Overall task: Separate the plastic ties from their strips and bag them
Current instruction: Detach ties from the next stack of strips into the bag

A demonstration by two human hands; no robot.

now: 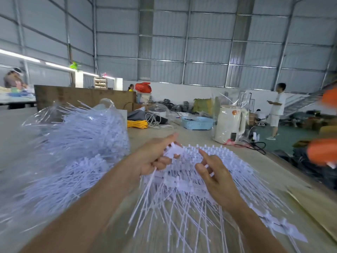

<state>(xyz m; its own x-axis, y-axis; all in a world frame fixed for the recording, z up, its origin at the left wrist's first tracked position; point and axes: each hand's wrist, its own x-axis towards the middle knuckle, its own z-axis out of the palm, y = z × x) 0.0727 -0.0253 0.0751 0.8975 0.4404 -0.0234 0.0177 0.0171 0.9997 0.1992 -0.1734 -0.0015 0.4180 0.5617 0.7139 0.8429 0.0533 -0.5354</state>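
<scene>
1. Left hand [155, 157]: fingers curled round a small bunch of ties [151, 181], their heads pinched under the thumb; forearm entered from 7 o'clock.
2. Right hand [217, 176]: forefinger extended toward 11 o'clock onto the strips [209, 154], other fingers loosely bent, nothing held; forearm entered from 5 o'clock.
3. Step judged: ties being pulled from the strips, which lie fanned on the table [273, 172].
4. Next move judged: a firm twist against the strip.
5. Bag [87, 128]: at 10 o'clock, heaped with ties.
</scene>
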